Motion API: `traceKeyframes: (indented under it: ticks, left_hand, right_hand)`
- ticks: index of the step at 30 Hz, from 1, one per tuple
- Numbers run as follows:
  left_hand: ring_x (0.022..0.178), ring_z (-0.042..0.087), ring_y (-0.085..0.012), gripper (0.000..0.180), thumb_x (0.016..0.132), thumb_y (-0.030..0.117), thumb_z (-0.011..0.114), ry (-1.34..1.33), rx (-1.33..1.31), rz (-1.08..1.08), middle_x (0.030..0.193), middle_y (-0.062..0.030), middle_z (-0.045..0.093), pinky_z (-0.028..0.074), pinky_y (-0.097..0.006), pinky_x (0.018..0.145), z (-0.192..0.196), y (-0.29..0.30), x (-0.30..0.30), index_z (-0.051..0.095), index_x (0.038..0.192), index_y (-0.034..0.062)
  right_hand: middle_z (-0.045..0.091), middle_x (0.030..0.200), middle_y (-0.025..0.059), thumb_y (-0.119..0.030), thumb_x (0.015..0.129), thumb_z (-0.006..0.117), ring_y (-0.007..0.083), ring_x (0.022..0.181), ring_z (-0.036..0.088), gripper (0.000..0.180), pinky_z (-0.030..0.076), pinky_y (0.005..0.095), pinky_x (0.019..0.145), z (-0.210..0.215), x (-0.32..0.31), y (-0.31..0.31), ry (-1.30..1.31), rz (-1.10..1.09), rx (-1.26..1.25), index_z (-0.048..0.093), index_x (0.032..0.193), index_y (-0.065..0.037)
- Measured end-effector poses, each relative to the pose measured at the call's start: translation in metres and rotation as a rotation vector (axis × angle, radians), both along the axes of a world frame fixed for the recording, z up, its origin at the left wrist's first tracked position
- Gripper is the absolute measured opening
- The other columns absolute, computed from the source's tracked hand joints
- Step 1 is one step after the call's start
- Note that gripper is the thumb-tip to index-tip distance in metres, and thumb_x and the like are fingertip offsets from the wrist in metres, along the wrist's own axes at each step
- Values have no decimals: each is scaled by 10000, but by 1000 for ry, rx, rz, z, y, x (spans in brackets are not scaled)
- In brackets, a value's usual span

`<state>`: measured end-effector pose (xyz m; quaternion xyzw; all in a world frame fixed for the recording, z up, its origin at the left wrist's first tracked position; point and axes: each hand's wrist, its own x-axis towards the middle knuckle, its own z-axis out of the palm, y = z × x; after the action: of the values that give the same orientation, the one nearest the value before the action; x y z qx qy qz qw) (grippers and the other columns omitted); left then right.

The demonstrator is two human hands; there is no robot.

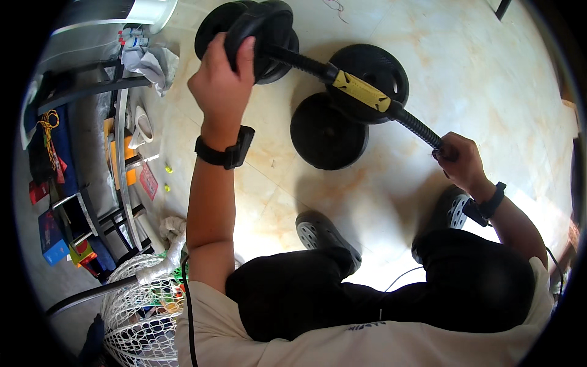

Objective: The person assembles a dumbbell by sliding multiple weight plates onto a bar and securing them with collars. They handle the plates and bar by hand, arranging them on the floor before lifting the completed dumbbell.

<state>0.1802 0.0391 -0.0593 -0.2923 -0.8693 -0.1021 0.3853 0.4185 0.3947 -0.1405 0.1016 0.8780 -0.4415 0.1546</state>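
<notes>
A black barbell bar (298,62) with threaded-looking ends and a yellow middle sleeve (361,92) slants from far left to near right, held off the floor. My right hand (463,160) is closed around its near right end. At the far left end, my left hand (223,85) grips the rim of a black weight plate (260,27), thumb on the near side and the other fingers partly hidden. Another black plate (211,29) shows behind that one. Under the bar, two round black plates lie on the floor, one (382,64) partly overlapping the nearer one (327,134).
A dark metal rack (122,165) with boxes stands along the left, a white shoe (142,126) beside it. A white net basket (137,312) is at the lower left. My feet in grey clogs (327,235) rest on the tiled floor (263,183). A black cable (189,318) runs by my left arm.
</notes>
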Motion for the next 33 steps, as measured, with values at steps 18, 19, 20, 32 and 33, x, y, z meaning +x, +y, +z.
traceKeyframes:
  ticks: [18,19,20,32,33]
  left_hand:
    - [610,676,-253,293,891,266,670,-352,159,-147,755,-144,690,525,-279,546,-34,44,46,660,939,-22]
    - [610,676,-239,277,905,248,655,-380,177,-152,752,-142,691,524,-273,555,-35,43,46,663,927,-28]
    - [612,673,-220,258,918,223,633,-471,279,-179,748,-139,690,523,-269,570,-38,38,44,664,910,-33]
    - [1166,551,-329,521,772,109,640,-325,-104,40,1268,-178,570,438,-424,960,-72,-51,-56,505,1270,43]
    - [1242,502,-337,586,756,124,647,-277,-196,40,1325,-188,533,396,-450,1021,-76,-55,-64,475,1310,43]
  right_hand:
    - [551,597,38,-25,796,620,117,467,550,45,420,264,431,22,0,-15,-293,30,-288,587,790,5]
    - [554,590,48,-48,786,637,128,465,554,68,427,282,441,23,1,-15,-342,2,-307,593,767,0]
    - [557,583,57,-72,775,654,138,462,557,93,433,300,452,23,1,-16,-388,-21,-330,599,743,-4]
    - [572,614,48,-32,795,613,113,472,534,56,413,265,428,20,11,-18,-504,43,-358,573,775,2]
    - [575,628,43,-7,793,587,107,477,533,28,414,253,426,18,11,-17,-507,54,-371,562,792,4]
